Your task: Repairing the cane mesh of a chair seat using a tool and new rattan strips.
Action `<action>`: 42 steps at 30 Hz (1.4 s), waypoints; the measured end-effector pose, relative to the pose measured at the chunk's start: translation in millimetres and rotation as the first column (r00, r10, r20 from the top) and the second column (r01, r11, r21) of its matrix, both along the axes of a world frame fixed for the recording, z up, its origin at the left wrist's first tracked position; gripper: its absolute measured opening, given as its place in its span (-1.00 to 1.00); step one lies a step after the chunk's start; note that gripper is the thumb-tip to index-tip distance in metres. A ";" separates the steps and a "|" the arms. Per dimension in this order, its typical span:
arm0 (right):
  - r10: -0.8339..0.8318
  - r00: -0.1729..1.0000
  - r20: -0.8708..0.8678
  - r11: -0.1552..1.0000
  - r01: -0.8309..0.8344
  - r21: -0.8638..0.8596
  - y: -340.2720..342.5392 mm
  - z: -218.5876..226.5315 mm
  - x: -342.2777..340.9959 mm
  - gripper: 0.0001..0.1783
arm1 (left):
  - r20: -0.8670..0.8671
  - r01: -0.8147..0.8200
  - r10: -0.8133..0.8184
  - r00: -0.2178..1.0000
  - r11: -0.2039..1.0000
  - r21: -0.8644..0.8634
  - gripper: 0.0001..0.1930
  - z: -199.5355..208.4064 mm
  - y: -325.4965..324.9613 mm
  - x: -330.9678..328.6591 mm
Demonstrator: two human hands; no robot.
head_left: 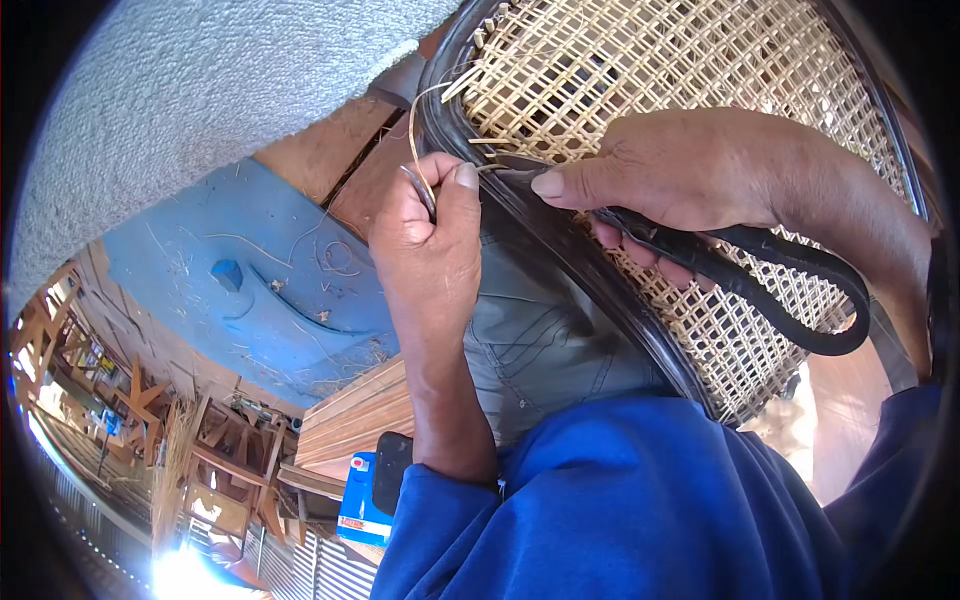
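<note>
A woven cane panel point(690, 60) in a dark wooden frame point(640, 318) lies across my lap. Cut strand ends stick out along its left edge. My left hand point(428, 235) is closed just outside that edge, pinching a thin cane strand point(413, 130) between thumb and forefinger. A dark curved piece point(420, 192), its kind unclear, also shows in that fist. Over the panel, my right hand point(700, 165) is wrapped round black-handled scissors point(840, 325). Their blades point left, close to the strand at the frame's edge; whether they touch it I cannot tell.
A grey textured cloth point(220, 110) fills the upper left. Below it spreads a blue sheet point(170, 245) littered with cane scraps. Stacked wooden boards point(360, 405), a blue box point(362, 500) and wooden furniture frames point(225, 465) stand at lower left.
</note>
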State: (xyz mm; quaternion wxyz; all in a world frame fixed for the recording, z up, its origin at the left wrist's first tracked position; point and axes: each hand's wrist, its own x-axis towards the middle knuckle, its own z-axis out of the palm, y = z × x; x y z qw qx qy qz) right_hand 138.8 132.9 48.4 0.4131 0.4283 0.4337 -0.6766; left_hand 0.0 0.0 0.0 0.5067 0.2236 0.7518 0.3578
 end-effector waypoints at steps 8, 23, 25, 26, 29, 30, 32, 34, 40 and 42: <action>0.159 0.914 -0.373 0.977 -0.091 0.194 -0.5 -8.1 9.3 -0.32 | -0.059 0.043 -0.042 0.997 0.999 0.017 -0.91 8.3 1.8 -1.6; -0.933 0.268 -0.239 0.006 0.678 0.735 -173.2 121.5 261.0 -0.55 | -0.395 0.097 -0.290 0.871 0.892 -0.442 -0.80 -101.6 -194.4 -92.2; -0.973 0.212 -0.089 0.075 0.661 0.746 -243.2 102.7 293.4 -0.62 | -0.224 0.123 -0.185 0.957 0.956 -0.265 -0.76 -191.5 -321.7 -174.6; -0.813 0.577 0.078 0.318 0.329 0.889 -287.7 93.3 303.4 -0.66 | -0.113 0.128 -0.151 0.982 0.974 -0.189 -0.76 -200.7 -339.5 -166.0; -0.876 0.434 0.211 0.404 0.421 0.812 -385.0 39.7 293.5 -0.65 | 0.008 0.196 -0.197 0.980 0.973 -0.119 -0.76 -192.1 -335.5 -137.1; -0.886 0.409 0.218 0.391 0.410 0.824 -408.5 27.0 287.8 -0.65 | -0.012 0.253 -0.256 0.967 0.961 -0.112 -0.76 -193.4 -328.0 -133.9; -0.917 0.359 0.174 0.334 0.448 0.829 -454.5 5.5 252.4 -0.68 | -0.073 0.360 -0.368 0.927 0.927 -0.101 -0.76 -193.1 -314.7 -138.9; -0.936 0.324 0.137 0.284 0.468 0.837 -473.0 -11.0 246.9 -0.68 | -0.154 0.451 -0.459 0.875 0.888 -0.087 -0.76 -195.4 -299.1 -140.0; -0.900 0.436 0.011 0.061 0.101 0.993 -454.4 -42.8 288.7 -0.72 | -0.440 0.642 -0.623 0.646 0.756 -0.128 -0.76 -180.2 -263.7 -170.0; -0.938 0.342 -0.054 -0.024 0.093 0.995 -435.8 -50.9 313.3 -0.72 | -0.528 0.686 -0.651 0.546 0.708 -0.164 -0.76 -168.2 -251.9 -183.6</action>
